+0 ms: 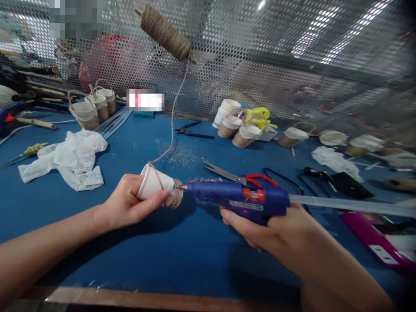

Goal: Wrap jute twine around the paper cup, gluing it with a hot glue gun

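Observation:
My left hand (133,201) grips a white paper cup (152,182) lying tilted, its mouth to the left. Twine is wound around the cup's base end, and a strand of twine (173,117) runs from the cup up to a spool of twine (165,32) on the perforated panel. In my right hand (260,229) is a blue hot glue gun (221,195), fingers wrapped around its handle. Its nozzle meets the wound twine near the cup's base; whether it touches I cannot tell. A long clear glue stick (341,204) sticks out of the gun's back.
Scissors (227,174) with red handles lie just behind the glue gun, pliers (195,132) farther back. White lace (74,156) lies on the left. Twine-wrapped cups with handles (85,117) stand at back left, others (247,135) at back right. A perforated metal panel (243,56) closes off the back.

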Demonstrator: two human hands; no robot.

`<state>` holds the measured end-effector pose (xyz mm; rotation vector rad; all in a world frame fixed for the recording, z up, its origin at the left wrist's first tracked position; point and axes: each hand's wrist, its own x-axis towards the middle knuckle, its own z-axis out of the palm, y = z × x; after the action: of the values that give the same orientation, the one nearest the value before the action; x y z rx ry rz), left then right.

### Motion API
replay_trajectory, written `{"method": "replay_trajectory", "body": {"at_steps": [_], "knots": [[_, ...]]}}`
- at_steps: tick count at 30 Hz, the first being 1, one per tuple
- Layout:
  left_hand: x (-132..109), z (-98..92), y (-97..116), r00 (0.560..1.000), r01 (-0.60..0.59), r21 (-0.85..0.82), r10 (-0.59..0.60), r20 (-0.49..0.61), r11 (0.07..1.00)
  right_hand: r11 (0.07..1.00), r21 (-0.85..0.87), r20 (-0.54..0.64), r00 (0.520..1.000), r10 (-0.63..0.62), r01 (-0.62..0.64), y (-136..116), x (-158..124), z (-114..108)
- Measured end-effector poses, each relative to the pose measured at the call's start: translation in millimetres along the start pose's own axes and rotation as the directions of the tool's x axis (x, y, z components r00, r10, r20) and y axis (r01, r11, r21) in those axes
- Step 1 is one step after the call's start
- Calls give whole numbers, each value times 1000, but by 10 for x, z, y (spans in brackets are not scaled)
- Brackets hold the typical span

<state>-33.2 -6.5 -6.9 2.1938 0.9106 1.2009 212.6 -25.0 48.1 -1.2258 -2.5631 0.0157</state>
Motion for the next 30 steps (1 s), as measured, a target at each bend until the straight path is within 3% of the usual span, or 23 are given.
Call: {"method": "replay_trajectory", "body": {"at_steps": [5, 10, 15, 19, 22, 27, 30], "knots": [[-4, 9, 13, 998, 63, -23, -63, 0, 998, 987, 150, 47, 998, 50, -56, -44, 64, -53], [-10, 21, 12, 990, 138, -49, -138, 11, 989, 989, 126, 13, 997, 71, -72, -41, 35, -12], [-3, 30, 10, 985, 174, -62, -174, 13, 983, 992, 81, -1, 995, -99, 99, -14, -10, 12], [3, 27, 9, 979, 202, -50, -202, 5, 978, 990, 138, 33, 999, -8, 3, -38, 15, -13], [2, 20, 4, 982, 190, -34, -190, -9, 981, 983, 176, 43, 998, 52, -59, -56, 33, -18], [-11, 12, -2, 992, 127, -19, -127, -16, 992, 994, 108, -19, 1000, -22, 24, -47, 23, 11], [-19, 15, 0, 995, 104, -20, -104, -9, 994, 997, 73, -47, 999, 14, -10, -36, 11, 33]]}}
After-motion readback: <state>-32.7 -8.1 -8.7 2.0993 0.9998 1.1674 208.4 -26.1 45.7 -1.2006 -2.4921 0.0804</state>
